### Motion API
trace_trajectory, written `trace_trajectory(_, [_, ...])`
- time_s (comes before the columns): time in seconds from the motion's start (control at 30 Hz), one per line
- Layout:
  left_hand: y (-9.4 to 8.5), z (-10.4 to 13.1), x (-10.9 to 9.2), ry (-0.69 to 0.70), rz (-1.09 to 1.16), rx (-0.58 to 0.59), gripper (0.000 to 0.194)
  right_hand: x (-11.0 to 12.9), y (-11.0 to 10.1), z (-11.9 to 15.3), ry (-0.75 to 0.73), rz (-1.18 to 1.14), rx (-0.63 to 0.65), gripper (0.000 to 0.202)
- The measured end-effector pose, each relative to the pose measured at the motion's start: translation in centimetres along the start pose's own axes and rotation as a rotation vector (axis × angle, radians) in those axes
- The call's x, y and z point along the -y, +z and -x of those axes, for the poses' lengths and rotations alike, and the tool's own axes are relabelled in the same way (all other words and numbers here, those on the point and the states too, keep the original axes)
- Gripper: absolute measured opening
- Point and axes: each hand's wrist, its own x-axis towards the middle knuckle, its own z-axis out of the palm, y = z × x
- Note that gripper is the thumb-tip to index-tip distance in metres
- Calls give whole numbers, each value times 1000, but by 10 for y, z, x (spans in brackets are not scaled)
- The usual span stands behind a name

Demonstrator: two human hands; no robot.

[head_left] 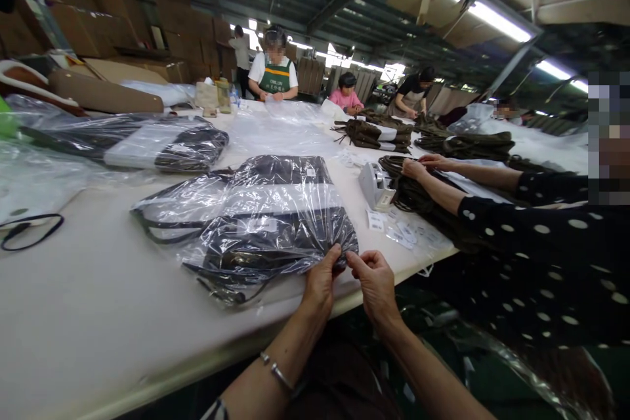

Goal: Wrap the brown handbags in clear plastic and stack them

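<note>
The clear plastic bag (pixel 256 223) with dark goods inside lies flat on the white table (pixel 88 315), its near corner right at your hands. At two o'clock from it sits a small white device (pixel 375 185) among loose paper tags (pixel 401 231), where a co-worker's hands (pixel 418 167) work dark cords (pixel 418 193). Another bagged bundle (pixel 162 144) lies at ten o'clock. Your left hand (pixel 321 281) and right hand (pixel 375 282) each pinch the bag's edge in a closed grip.

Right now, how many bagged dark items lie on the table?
2: one bagged item pinched at its near edge by left hand and right hand; another far left. Others may be hidden.
</note>
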Motion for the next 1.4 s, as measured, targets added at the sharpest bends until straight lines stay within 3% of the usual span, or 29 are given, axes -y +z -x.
trace_trajectory(0.13, [3,1,-5,-37,23,-21,31,-7,-5,-7,26,-4,54,47])
trace_trajectory(0.27, [5,4,-10,-64,38,-55,26,-2,-17,-13,42,44,241,46])
trace_trajectory(0.37, [4,2,-11,-71,37,-53,23,3,-24,-14,138,-36,368,45])
trace_trajectory(0.5, [4,0,-10,-75,31,-72,22,6,-26,-12,162,-24,383,42])
trace_trajectory(0.67, [8,3,-14,-80,29,-104,19,5,-24,-6,-175,330,255,22])
trace_trajectory(0.9, [15,7,-21,-80,-4,-113,11,-13,-30,-19,-517,484,248,14])
trace_trajectory(0.97, [17,7,-22,-79,-29,-144,11,-11,-33,-29,-741,570,250,14])
trace_trajectory(1.1, [17,9,-25,-87,-69,-195,17,7,-37,-51,-1335,779,273,12])
trace_trajectory(1.2, [15,15,-26,-81,-83,-207,18,25,-34,-69,-1621,867,373,18])
trace_trajectory(1.3, [9,26,-28,-69,-84,-240,18,40,-26,-84,-1717,849,413,16])
trace_trajectory(1.4, [-6,42,-37,-61,-71,-243,16,42,-14,-79,-1682,737,511,17])
